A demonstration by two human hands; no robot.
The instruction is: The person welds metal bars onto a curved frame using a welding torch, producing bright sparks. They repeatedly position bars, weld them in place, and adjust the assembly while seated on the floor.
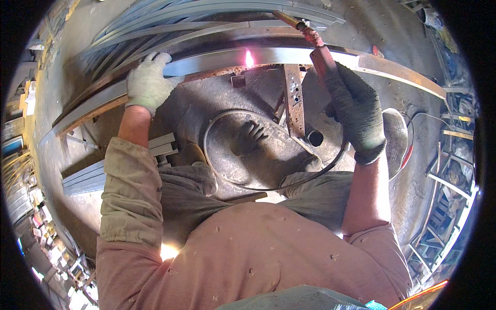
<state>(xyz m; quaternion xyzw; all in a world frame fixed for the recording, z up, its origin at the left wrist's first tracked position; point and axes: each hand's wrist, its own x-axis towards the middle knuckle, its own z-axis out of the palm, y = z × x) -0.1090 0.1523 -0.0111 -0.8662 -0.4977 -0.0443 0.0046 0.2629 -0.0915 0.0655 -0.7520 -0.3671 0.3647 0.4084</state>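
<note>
A long grey metal bar (206,63) lies across the far side of a rusty steel stand. My left hand (150,82), in a pale knit glove, grips the bar's left part, with the fingers over its far edge and the thumb along its near side. A small pink-white glow (249,58) shows at the bar's middle. In a darker glove, my right hand (357,111) is closed round the red handle of a welding electrode holder (323,62). Its brass-coloured end points up and left, beyond the bar. From near this hand a dark cable (207,150) loops toward my knees.
Several long grey bars (196,15) lie on the floor beyond the stand. A rusty upright plate with holes (294,103) and a short pipe (314,137) stand between my feet. Cut square tubes (85,178) lie at the left; metal frames (444,206) crowd the right.
</note>
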